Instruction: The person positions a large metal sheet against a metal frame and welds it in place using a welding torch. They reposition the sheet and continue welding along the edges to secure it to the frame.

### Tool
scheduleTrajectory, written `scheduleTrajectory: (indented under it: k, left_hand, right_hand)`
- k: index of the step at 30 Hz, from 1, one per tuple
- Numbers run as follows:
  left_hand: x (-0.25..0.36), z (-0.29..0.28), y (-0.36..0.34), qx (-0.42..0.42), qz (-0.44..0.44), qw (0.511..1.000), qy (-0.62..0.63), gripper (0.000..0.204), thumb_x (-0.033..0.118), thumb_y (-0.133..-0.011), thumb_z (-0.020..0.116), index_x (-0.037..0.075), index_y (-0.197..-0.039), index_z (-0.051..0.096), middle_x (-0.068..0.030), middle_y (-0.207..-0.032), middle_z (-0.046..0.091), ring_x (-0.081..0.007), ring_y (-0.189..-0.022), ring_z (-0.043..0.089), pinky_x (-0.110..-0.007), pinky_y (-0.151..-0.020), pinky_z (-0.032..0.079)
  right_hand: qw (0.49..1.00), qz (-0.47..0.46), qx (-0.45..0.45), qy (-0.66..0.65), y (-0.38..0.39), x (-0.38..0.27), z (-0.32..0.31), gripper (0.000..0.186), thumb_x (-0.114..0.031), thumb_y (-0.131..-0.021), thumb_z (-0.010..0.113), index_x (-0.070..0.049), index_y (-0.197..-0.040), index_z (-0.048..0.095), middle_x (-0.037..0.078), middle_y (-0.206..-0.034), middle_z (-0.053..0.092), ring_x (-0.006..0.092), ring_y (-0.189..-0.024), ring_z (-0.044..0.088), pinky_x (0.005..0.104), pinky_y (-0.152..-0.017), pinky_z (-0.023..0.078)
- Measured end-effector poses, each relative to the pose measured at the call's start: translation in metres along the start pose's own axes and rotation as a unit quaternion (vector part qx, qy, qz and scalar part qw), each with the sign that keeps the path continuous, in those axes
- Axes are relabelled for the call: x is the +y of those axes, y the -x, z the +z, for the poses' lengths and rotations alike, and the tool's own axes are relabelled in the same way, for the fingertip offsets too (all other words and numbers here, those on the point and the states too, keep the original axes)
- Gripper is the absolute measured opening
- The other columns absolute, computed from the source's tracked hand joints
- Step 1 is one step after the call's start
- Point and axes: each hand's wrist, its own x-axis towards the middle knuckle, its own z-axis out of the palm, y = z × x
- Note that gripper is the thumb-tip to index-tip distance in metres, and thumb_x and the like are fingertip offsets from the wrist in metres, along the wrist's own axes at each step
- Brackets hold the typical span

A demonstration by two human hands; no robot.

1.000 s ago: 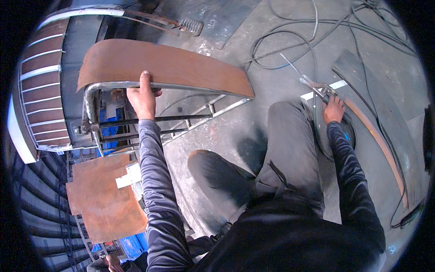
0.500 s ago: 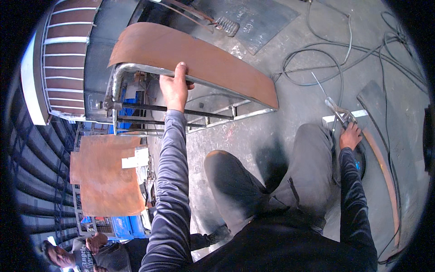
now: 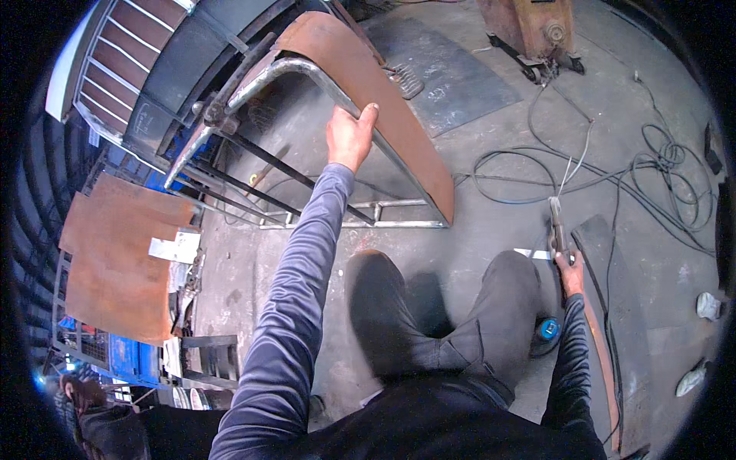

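Observation:
My left hand (image 3: 349, 138) is closed on the tubular steel frame (image 3: 299, 65), thumb beside the long rusty sheet (image 3: 399, 130) lying along its outer side. The frame stands tilted in front of me, with dark bars across its inside. At the right, my right hand (image 3: 569, 268) is closed on a welding holder (image 3: 557, 226) with a thin rod (image 3: 565, 172) pointing up. A white flat strip (image 3: 530, 253) lies beside that hand, and a blue round object (image 3: 547, 330) is just below, near my knee.
Cables (image 3: 667, 184) loop across the floor at right. A rusty wheeled machine (image 3: 529, 23) stands at top. At left are a barred panel (image 3: 123, 54) and a rusty plate (image 3: 115, 253) on a rack. A person in dark clothing (image 3: 115, 422) is at lower left.
The view has shifted, bringing in the wheeled machine. The frame appears turned more steeply, my left hand still on it. The holder's rod has swung from pointing up-left to nearly upright.

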Motion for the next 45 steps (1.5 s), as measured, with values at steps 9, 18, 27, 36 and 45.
scheduleTrajectory:
  k: [9,18,27,36,45]
  left_hand:
    - [-0.015,0.01,-0.01,0.004,0.003,0.999,-0.048,0.059,0.047,-0.083,0.074,-0.009,-0.1,0.062,-0.0319,-0.097,0.068,-0.0458,-0.097,0.067,-0.049,-0.088,0.051]
    - [-0.018,0.013,-0.019,0.01,0.029,0.998,-0.053,0.059,0.048,-0.083,0.073,-0.009,-0.096,0.064,-0.0297,-0.095,0.071,-0.0426,-0.098,0.069,-0.047,-0.089,0.052]
    - [0.005,0.013,-0.014,0.0,0.046,0.998,-0.047,0.054,0.048,-0.086,0.07,-0.005,-0.076,0.068,-0.0153,-0.06,0.068,-0.029,-0.072,0.073,-0.039,-0.078,0.055]
    - [0.002,0.003,-0.008,-0.009,0.029,0.999,-0.033,0.055,0.046,-0.087,0.07,-0.009,-0.089,0.065,-0.0165,-0.063,0.068,-0.0275,-0.061,0.071,-0.039,-0.072,0.056]
    - [0.018,0.005,0.007,-0.021,0.036,0.999,0.035,0.045,0.035,-0.089,0.072,-0.008,-0.099,0.064,-0.0166,-0.079,0.071,-0.0208,-0.054,0.068,-0.034,-0.054,0.055]
  right_hand:
    - [0.978,-0.161,0.054,-0.124,0.088,-0.238,-0.038,0.046,-0.017,-0.084,0.074,0.001,-0.125,0.063,0.009,-0.107,0.068,0.0162,-0.092,0.063,0.0283,-0.086,0.048]
    - [0.914,-0.326,0.212,-0.12,0.107,-0.309,-0.026,0.049,-0.03,-0.084,0.078,0.002,-0.119,0.064,0.007,-0.096,0.068,0.0136,-0.084,0.059,0.0288,-0.078,0.049]
    - [0.786,-0.46,0.239,-0.336,0.058,-0.406,-0.028,0.029,-0.03,-0.094,0.068,-0.002,-0.105,0.065,-0.001,-0.079,0.061,0.0094,-0.066,0.055,0.0251,-0.06,0.043]
    - [0.784,-0.379,0.016,-0.492,0.081,-0.394,0.057,0.035,-0.025,-0.096,0.068,0.0,-0.115,0.054,0.011,-0.088,0.065,0.0179,-0.071,0.065,0.0316,-0.065,0.056]
    - [0.756,-0.372,-0.015,-0.539,0.074,-0.447,0.079,0.04,-0.034,-0.096,0.069,-0.005,-0.119,0.055,0.003,-0.084,0.062,0.0113,-0.067,0.059,0.026,-0.06,0.05]
